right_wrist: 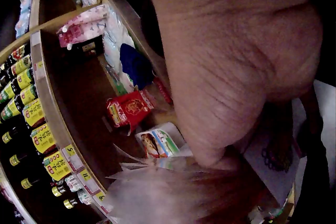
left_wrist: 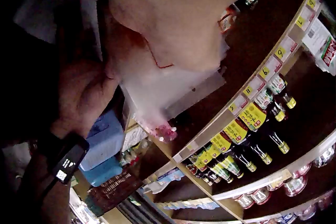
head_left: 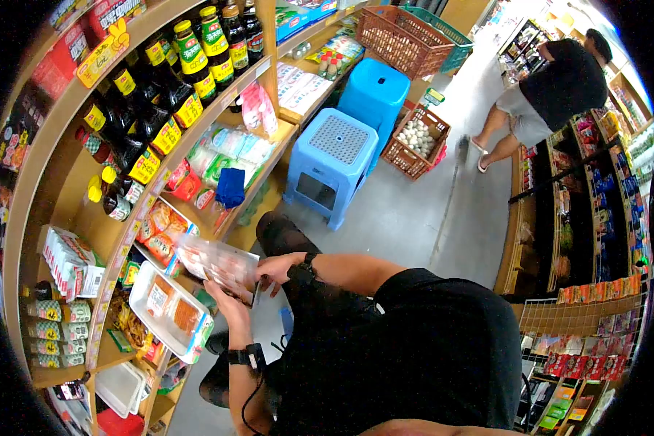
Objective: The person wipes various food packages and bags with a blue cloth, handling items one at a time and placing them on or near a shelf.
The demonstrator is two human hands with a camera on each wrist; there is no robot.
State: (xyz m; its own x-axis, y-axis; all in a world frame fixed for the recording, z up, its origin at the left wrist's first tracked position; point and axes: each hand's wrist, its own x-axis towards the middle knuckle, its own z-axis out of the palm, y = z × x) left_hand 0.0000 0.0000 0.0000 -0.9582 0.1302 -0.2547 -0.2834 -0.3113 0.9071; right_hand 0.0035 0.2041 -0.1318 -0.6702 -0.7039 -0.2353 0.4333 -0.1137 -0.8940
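Both hands hold a bundle of clear plastic packs (head_left: 218, 265) with reddish contents, in front of the shelf. My left hand (head_left: 230, 307) grips the near side from below, thumb along the edge. At the right end, my right hand (head_left: 277, 269) grips it with curled fingers. In the right wrist view the packs (right_wrist: 168, 195) are blurred, with several thin plastic edges fanned out beneath the right hand (right_wrist: 236, 71). The left wrist view shows a whitish, see-through pack (left_wrist: 163, 90) under the left hand (left_wrist: 173, 19). An open white-and-clear tray (head_left: 171, 312) with orange-brown packs lies close by.
Dark sauce bottles (head_left: 163, 102) line the curved shelf above. Blue stools (head_left: 334, 142) stand beyond the hands, beside a brown crate (head_left: 414, 142) of pale round items. A person (head_left: 563, 80) stands across the aisle. A red packet (right_wrist: 128, 109) sits on the lower shelf.
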